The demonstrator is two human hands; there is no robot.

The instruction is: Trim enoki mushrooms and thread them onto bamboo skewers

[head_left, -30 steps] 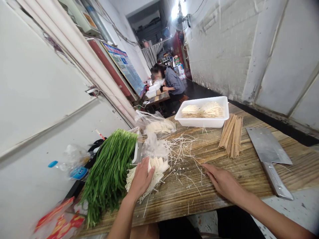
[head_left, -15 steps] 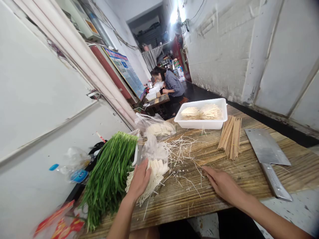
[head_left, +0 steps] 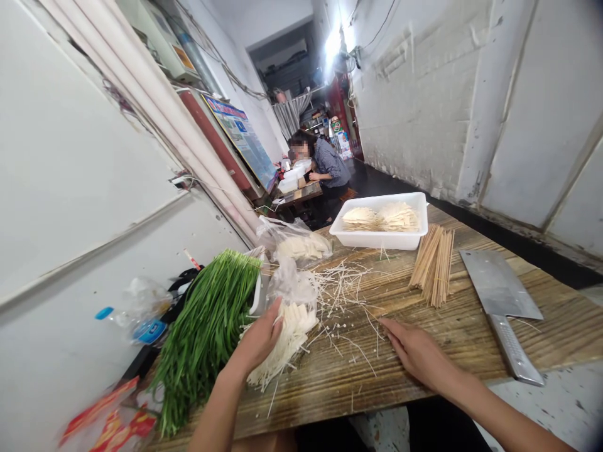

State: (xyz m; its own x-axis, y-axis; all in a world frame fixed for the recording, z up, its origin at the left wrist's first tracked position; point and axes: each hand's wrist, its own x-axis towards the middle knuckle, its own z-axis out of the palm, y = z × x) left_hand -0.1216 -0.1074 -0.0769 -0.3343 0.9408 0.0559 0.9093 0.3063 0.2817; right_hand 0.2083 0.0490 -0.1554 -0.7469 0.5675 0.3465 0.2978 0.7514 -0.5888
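My left hand (head_left: 261,339) lies at the left side of a pile of enoki mushrooms (head_left: 294,333), fingers stretched and touching it; part of the fingers is hard to make out. Just left of this hand is a big bunch of green chives (head_left: 211,326). Over the wood, to the right of the pile, my right hand (head_left: 414,351) has its fingers pressed together; what they hold, if anything, is too thin to tell. Loose enoki stems (head_left: 342,285) lie scattered between the hands. A crumpled plastic bag (head_left: 289,279) touches the pile's far end.
A white tub (head_left: 381,238) with filled skewers stands at the table's far edge. Nearby are bundled wooden skewers (head_left: 433,267) and a cleaver (head_left: 502,285) at the right. Another plastic bag (head_left: 301,242) lies behind the mushrooms. A person (head_left: 327,163) sits at a table farther back.
My left hand has slid slightly left and down across the mushroom pile, uncovering more of it. The right hand has stayed nearly in place. The view has shifted slightly.
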